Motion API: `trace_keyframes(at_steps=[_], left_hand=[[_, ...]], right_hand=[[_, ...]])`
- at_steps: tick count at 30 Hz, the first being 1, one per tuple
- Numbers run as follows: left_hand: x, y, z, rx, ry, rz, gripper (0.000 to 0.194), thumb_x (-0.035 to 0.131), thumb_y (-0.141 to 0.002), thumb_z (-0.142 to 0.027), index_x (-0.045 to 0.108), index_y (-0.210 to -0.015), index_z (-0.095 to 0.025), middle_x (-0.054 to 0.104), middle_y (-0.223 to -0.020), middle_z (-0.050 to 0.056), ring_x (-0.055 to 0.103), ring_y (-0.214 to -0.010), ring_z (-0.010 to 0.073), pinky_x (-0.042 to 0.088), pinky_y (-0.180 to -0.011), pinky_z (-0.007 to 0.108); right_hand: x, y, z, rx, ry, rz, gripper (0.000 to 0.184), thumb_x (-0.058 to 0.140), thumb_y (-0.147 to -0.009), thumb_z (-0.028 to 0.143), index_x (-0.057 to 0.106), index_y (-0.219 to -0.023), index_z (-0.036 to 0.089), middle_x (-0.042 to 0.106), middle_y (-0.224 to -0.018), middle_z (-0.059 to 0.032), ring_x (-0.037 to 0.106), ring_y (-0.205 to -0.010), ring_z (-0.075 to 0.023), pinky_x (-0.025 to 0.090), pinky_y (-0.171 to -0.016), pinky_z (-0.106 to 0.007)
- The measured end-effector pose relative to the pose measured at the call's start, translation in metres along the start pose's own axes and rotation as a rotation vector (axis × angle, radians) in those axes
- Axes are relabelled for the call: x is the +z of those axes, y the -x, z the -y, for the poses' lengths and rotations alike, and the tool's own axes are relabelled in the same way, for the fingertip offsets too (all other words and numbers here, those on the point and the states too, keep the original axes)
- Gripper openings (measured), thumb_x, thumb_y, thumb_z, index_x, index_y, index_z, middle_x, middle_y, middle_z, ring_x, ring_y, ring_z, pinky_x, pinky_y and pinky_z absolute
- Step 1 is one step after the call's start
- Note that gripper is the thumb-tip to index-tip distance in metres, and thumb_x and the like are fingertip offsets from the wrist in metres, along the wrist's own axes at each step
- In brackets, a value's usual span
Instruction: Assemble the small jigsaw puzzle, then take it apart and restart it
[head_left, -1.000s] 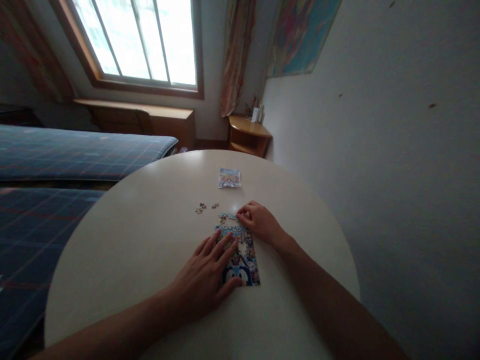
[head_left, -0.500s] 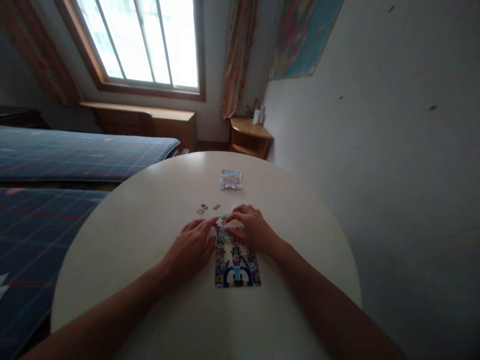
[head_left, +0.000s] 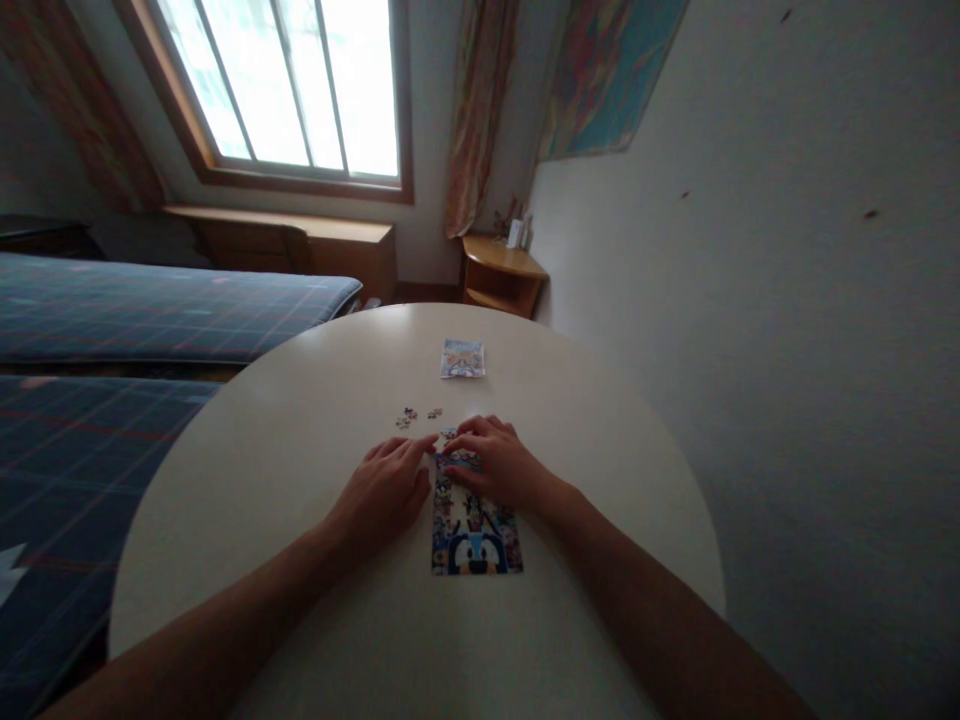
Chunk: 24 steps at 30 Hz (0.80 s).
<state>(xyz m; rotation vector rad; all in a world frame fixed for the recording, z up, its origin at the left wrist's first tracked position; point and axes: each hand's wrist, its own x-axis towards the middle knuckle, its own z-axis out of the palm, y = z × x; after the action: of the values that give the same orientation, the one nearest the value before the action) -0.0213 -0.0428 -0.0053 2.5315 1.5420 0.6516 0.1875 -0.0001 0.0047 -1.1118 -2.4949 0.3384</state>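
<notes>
A partly assembled jigsaw puzzle (head_left: 477, 553) lies flat on the round table, with a blue cartoon dog face at its near end. My left hand (head_left: 386, 483) rests at the puzzle's upper left edge, index finger stretched to its border, nothing seen in it. Over the puzzle's upper right part lies my right hand (head_left: 497, 462), fingers bent and thumb and index apart, tips on the pieces. It covers part of the picture. Loose puzzle pieces (head_left: 406, 417) lie beyond my left fingertips. One more piece (head_left: 435, 413) is just right of them.
A small picture packet (head_left: 463, 359) lies toward the far side of the cream round table (head_left: 292, 420). A plaid-covered bed (head_left: 172, 305) stands to the left. The white wall (head_left: 787, 380) rises at the right, with a wooden corner shelf (head_left: 502, 258) beyond the table.
My right hand has shifted slightly left and toward me over the puzzle, its fingertips nearer the left edge. My left hand stays about where it was. The loose pieces have not moved.
</notes>
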Motion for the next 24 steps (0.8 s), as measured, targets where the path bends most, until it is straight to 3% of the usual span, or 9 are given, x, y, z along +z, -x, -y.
trace_keyframes(at_steps=[13,18,24], left_hand=[[-0.003,0.004,-0.006,0.04,0.013,-0.004,0.025,0.054,-0.091,-0.024,0.059,-0.115,-0.021,0.064,-0.115,0.007,0.058,-0.106,0.0252,0.051,-0.092,0.042],[0.001,0.001,0.002,-0.015,0.021,-0.04,0.023,0.054,-0.091,-0.026,0.06,-0.112,-0.02,0.064,-0.117,0.008,0.056,-0.11,0.0252,0.049,-0.097,0.043],[0.001,-0.002,0.011,0.036,0.07,-0.003,0.023,0.051,-0.091,-0.022,0.065,-0.111,-0.023,0.064,-0.12,0.005,0.055,-0.114,0.0231,0.048,-0.1,0.042]], right_hand=[[-0.004,0.0,0.008,-0.026,0.126,0.028,0.029,0.052,-0.095,0.042,0.069,-0.114,0.029,0.054,-0.135,-0.0083,0.043,-0.123,-0.0269,0.033,-0.102,-0.047],[-0.006,0.0,0.008,-0.031,0.125,0.021,0.029,0.055,-0.094,0.042,0.068,-0.117,0.029,0.054,-0.135,-0.0086,0.042,-0.124,-0.0275,0.033,-0.102,-0.047],[-0.008,0.004,0.007,-0.049,0.078,0.03,0.029,0.062,-0.089,0.043,0.068,-0.114,0.029,0.059,-0.128,-0.0065,0.046,-0.121,-0.0263,0.033,-0.102,-0.046]])
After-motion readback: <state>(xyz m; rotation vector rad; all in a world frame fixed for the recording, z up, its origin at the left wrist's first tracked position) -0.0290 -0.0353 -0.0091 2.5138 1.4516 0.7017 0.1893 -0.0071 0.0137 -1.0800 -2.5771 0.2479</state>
